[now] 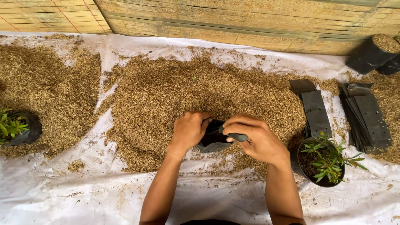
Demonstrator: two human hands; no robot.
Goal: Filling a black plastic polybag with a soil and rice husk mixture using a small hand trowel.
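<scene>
While both hands pinch the rim of a small black grow bag [213, 141], the step in hand looks like opening its mouth. Left hand [189, 130] has fingers curled and clamped on the near-left edge; right hand [255, 139] has thumb and fingers closed on the rolled right edge. Bag sits between the fingertips, resting on the white sheet [75, 196] at the near edge of the husk pile [196, 96]. Judgement: next move needs the rim spread wide and kept open, husks are just beyond the fingers. Right of the right hand's fingers: potted seedling [325, 160], then flat black bags [366, 118] further out, a filled bag [373, 53] at far right. Well left of the left fingers: another seedling bag [18, 127], cut by the frame edge. Bag interior is dark, can't tell if anything is in it; fingertips partly hidden behind the plastic.
</scene>
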